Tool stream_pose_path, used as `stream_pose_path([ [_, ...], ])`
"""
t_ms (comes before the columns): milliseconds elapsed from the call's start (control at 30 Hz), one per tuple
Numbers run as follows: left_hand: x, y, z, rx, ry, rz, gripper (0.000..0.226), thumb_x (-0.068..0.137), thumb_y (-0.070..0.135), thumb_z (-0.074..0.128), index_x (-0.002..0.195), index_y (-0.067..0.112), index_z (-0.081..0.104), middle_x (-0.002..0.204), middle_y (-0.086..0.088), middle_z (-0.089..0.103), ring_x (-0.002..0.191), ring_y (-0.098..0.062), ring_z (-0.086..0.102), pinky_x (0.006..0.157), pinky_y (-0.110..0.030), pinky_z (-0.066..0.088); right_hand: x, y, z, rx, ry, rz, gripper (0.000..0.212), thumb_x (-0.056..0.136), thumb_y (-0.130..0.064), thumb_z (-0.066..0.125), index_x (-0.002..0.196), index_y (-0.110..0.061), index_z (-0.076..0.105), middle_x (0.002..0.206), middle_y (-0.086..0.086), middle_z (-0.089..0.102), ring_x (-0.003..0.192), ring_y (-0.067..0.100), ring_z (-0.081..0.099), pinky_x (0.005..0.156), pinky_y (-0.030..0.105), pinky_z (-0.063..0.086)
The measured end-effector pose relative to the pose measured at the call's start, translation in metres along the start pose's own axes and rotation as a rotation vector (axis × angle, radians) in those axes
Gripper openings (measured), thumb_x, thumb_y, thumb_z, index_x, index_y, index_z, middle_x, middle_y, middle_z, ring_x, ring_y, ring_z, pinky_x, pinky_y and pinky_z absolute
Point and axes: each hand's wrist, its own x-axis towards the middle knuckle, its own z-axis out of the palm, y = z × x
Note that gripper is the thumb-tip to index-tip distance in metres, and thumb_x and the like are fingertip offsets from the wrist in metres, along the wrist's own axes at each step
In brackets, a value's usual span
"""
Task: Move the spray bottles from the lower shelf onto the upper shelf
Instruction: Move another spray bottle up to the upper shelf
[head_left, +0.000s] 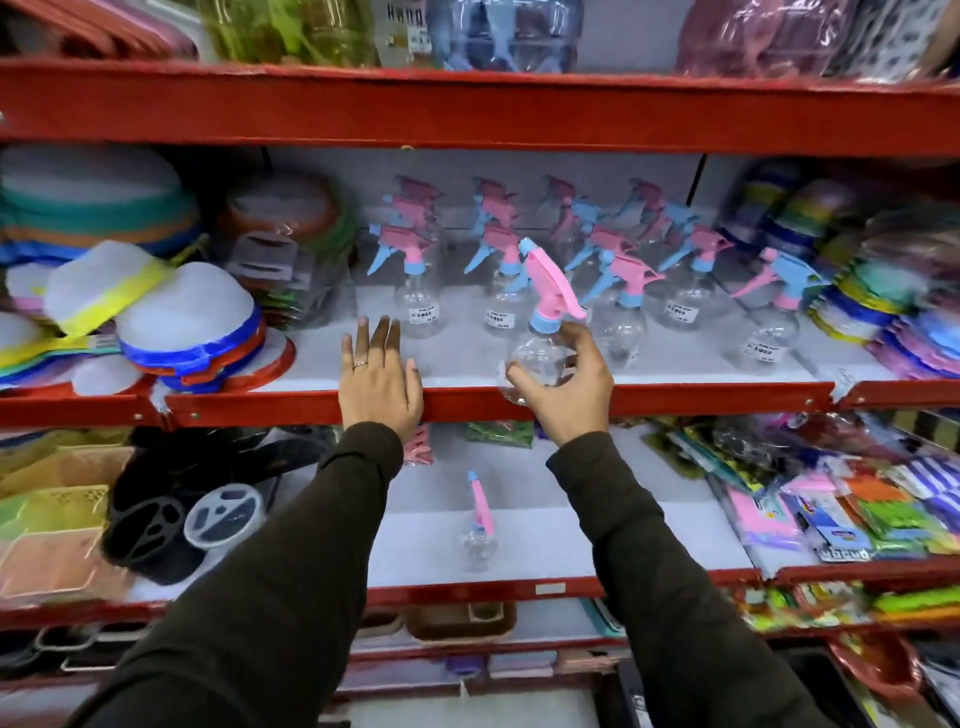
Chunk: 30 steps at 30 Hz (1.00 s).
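Note:
My right hand (563, 382) grips a clear spray bottle with a pink and blue trigger head (545, 312), held tilted at the front edge of the upper shelf (467, 402). Flat on that same edge, to the left, rests my left hand (378, 376), fingers spread and holding nothing. Several more clear spray bottles (623, 306) with pink and blue heads stand in rows farther back on the upper shelf. One spray bottle (479, 530) stands alone in the middle of the lower shelf (519, 584).
Stacks of coloured plastic lids and plates (156, 322) fill the upper shelf's left; more stacked plastic goods (872, 291) fill its right. On the lower shelf, black strainers and baskets (156, 514) lie left and packaged goods (841, 504) right. A red shelf (467, 104) runs overhead.

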Motion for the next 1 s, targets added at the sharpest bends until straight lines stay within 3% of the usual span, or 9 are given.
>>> stream_pose_path([
  [133,0.001,0.0,0.001,0.006,0.017,0.009,0.064,0.096,0.033,0.022,0.149,0.001,0.037,0.157,-0.015,0.039,0.152,-0.034,0.02,0.125,-0.049,0.009,0.027,0.003,0.02,-0.058,-0.034,-0.002,0.053,0.061,-0.044,0.077,0.108,-0.025,0.061,0.102,-0.014,0.064,0.095,-0.001,0.055,0.085,0.016,0.042],
  [300,0.002,-0.002,0.004,-0.006,0.027,0.015,0.063,0.096,0.033,0.024,0.149,0.002,0.039,0.157,-0.013,0.04,0.152,-0.033,0.021,0.125,-0.049,0.01,0.048,0.022,0.032,-0.18,-0.151,0.066,0.059,0.066,-0.04,0.082,0.117,-0.02,0.061,0.106,-0.006,0.065,0.101,0.016,0.062,0.092,0.028,0.05],
  [600,0.0,-0.002,0.004,-0.001,0.039,0.016,0.063,0.096,0.034,0.025,0.149,0.003,0.039,0.157,-0.012,0.039,0.152,-0.032,0.02,0.125,-0.049,0.01,0.051,0.029,0.035,-0.237,-0.172,0.059,0.059,0.068,-0.042,0.081,0.118,-0.021,0.06,0.11,-0.002,0.066,0.1,0.024,0.064,0.091,0.035,0.053],
  [733,0.0,-0.001,0.004,-0.008,0.044,0.015,0.063,0.096,0.034,0.024,0.149,0.003,0.039,0.157,-0.013,0.039,0.152,-0.032,0.02,0.125,-0.048,0.009,0.05,0.025,0.036,-0.298,-0.137,0.019,0.08,0.064,-0.051,0.082,0.131,-0.018,0.052,0.128,0.01,0.055,0.121,0.028,0.052,0.104,0.038,0.046],
  [800,-0.001,-0.001,0.004,-0.015,0.051,0.017,0.063,0.096,0.034,0.025,0.149,0.002,0.039,0.157,-0.013,0.04,0.152,-0.032,0.02,0.125,-0.048,0.01,0.049,0.022,0.037,-0.323,-0.088,0.04,0.087,0.059,-0.061,0.082,0.128,-0.018,0.05,0.128,0.01,0.052,0.123,0.029,0.048,0.104,0.038,0.045],
  [1000,-0.001,-0.001,0.003,-0.033,0.073,0.013,0.063,0.096,0.034,0.024,0.147,0.002,0.041,0.154,-0.014,0.044,0.151,-0.033,0.024,0.125,-0.047,0.01,0.049,0.023,0.037,-0.311,-0.084,0.052,0.069,0.063,-0.048,0.086,0.117,-0.017,0.056,0.118,0.006,0.057,0.113,0.026,0.055,0.098,0.036,0.05],
])
